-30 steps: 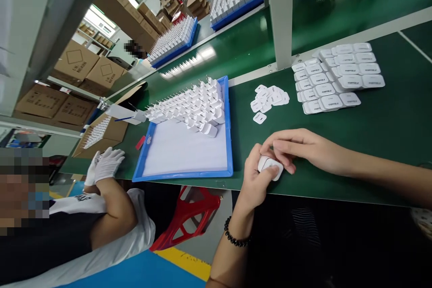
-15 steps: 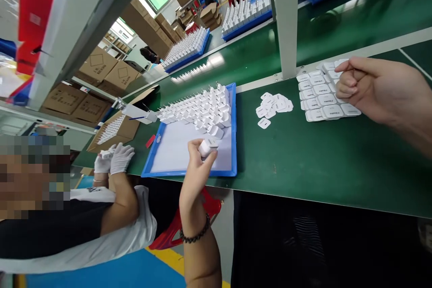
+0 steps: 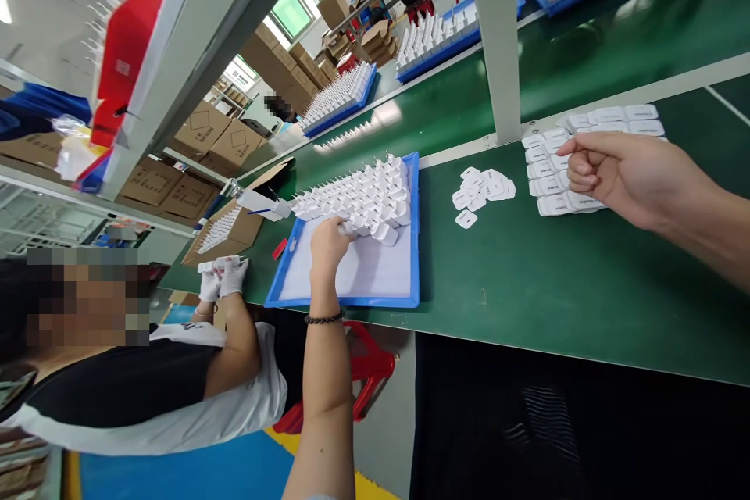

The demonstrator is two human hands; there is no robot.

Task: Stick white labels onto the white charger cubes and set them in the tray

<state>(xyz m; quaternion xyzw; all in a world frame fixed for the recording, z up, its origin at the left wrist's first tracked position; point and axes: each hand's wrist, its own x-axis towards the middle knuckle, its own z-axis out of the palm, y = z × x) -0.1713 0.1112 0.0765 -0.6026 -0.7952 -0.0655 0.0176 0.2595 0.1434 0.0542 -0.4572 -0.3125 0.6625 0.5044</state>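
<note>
My left hand [image 3: 329,248] reaches into the blue-rimmed tray [image 3: 414,250], at the front edge of the rows of white plug adapters [image 3: 375,191]. Its fingers are closed round a white adapter, mostly hidden behind them. The adapters stand packed together with thin pins pointing up; one at the near edge leans out of line. Over the white rounded-square pieces [image 3: 546,181], laid in rows at the right, hovers my right hand [image 3: 615,172]. Thumb and fingers are curled together there, and whatever they may hold is hidden. Between the hands lies a loose pile of flat white covers [image 3: 489,186].
A co-worker's gloved hands [image 3: 226,279] hold white pieces at the left, near a cardboard box [image 3: 226,233] of pinned parts. A grey post [image 3: 498,39] rises behind the green table [image 3: 527,281]. More blue trays [image 3: 345,98] of adapters stand beyond the rail.
My left hand has carried the adapter away from me to the rows in the tray. My right hand stays curled over the white pieces. The view has shifted slightly.
</note>
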